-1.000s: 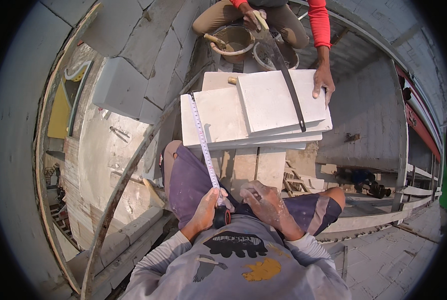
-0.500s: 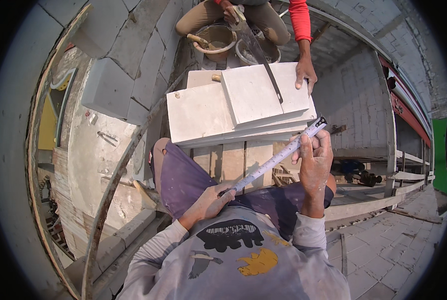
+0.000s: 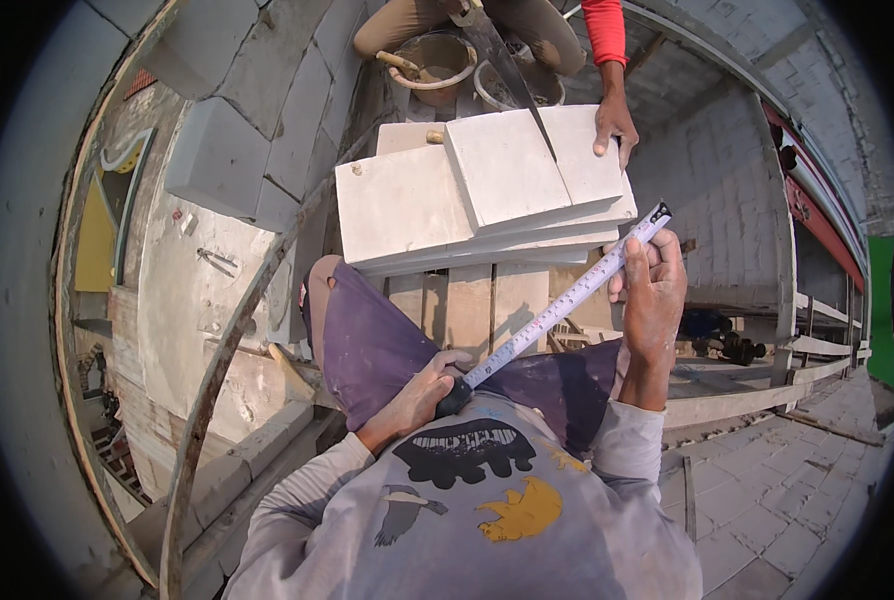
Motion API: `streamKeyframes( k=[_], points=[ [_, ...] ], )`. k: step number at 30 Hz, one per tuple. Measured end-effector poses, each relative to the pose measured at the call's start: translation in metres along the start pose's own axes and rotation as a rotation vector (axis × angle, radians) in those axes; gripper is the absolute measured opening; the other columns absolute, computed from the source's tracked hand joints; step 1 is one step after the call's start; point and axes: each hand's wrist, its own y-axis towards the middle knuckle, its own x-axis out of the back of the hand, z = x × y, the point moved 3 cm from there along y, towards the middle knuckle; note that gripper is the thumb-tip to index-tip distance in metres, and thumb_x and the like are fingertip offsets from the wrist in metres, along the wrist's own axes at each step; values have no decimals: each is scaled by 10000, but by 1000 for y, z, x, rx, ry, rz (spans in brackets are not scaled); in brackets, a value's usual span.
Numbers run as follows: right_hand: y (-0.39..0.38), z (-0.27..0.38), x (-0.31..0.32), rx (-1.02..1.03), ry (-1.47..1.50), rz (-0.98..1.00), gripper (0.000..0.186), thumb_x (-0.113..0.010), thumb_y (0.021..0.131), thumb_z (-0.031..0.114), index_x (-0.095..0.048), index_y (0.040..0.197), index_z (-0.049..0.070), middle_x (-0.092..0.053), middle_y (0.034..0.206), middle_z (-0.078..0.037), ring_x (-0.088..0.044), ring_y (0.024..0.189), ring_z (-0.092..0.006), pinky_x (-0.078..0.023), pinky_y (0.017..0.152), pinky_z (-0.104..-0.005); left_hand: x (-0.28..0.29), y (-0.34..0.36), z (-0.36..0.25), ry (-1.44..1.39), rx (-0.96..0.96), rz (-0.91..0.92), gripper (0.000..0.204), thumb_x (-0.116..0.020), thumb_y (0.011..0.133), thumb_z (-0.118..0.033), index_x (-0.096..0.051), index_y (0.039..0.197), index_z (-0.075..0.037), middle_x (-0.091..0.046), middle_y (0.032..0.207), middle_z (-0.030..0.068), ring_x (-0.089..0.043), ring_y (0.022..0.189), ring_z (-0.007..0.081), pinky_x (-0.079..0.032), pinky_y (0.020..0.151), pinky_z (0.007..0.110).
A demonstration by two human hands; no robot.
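Observation:
A tape measure (image 3: 552, 312) is drawn out across my lap, its white blade slanting up to the right. My left hand (image 3: 419, 398) is closed round its dark case (image 3: 454, 397) by my belly. Near the blade's hooked end, my right hand (image 3: 653, 280) pinches the strip between thumb and fingers. Beyond my knees lies a stack of pale blocks (image 3: 402, 205). Across the top block (image 3: 512, 170) runs a handsaw (image 3: 515, 75), held by a co-worker in a red sleeve. That person's other hand (image 3: 615, 130) presses on the block's right side.
Two buckets stand at the co-worker's knees, one (image 3: 435, 68) with a wooden-handled tool in it. Wooden planks (image 3: 519, 300) lie under the blocks. A block wall (image 3: 297, 110) rises at left, beside a curved metal bar (image 3: 232, 360). Pliers (image 3: 217, 262) lie on a lower surface.
My right hand has moved right and slightly up, with more blade drawn out. The case now shows beside my left hand. The co-worker's saw has slid back, away from me.

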Motion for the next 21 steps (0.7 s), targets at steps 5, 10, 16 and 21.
streamKeyframes(
  k=[5, 10, 16, 21],
  points=[
    [-3, 1, -10, -12, 22, 91, 141, -587, 1140, 160, -558, 1185, 30, -730, 918, -89, -585, 657, -51, -487, 574, -218, 4, 6, 26, -3, -94, -106, 852, -516, 1056, -720, -366, 1569, -57, -651, 1228, 153, -598, 1132, 208, -447, 1054, 347],
    [-31, -27, -45, -204, 32, 331, 186, -625, 1119, 175, -584, 1154, -2, -728, 923, -104, -659, 720, -94, -529, 633, -244, 16, 22, 1, 156, -172, -143, 733, -474, 1115, -629, -430, 1553, -43, -683, 1187, 133, -620, 1111, 181, -476, 1018, 339],
    [-71, -80, -89, -120, -338, 494, 263, -697, 1042, 244, -658, 1018, -15, -699, 912, -136, -680, 778, -211, -541, 726, -360, 32, 38, -87, 296, -173, -150, 404, -454, 1111, -238, -626, 1372, 18, -721, 1174, 198, -686, 1092, 262, -507, 1012, 350],
    [-77, -89, -104, -194, -275, 484, 276, -714, 1020, 253, -689, 1010, -21, -687, 865, -108, -668, 747, -165, -536, 701, -343, 45, 49, -79, 366, -339, -262, 386, -450, 1071, -174, -655, 1323, 33, -721, 1095, 215, -683, 985, 259, -530, 952, 365]
  ],
)
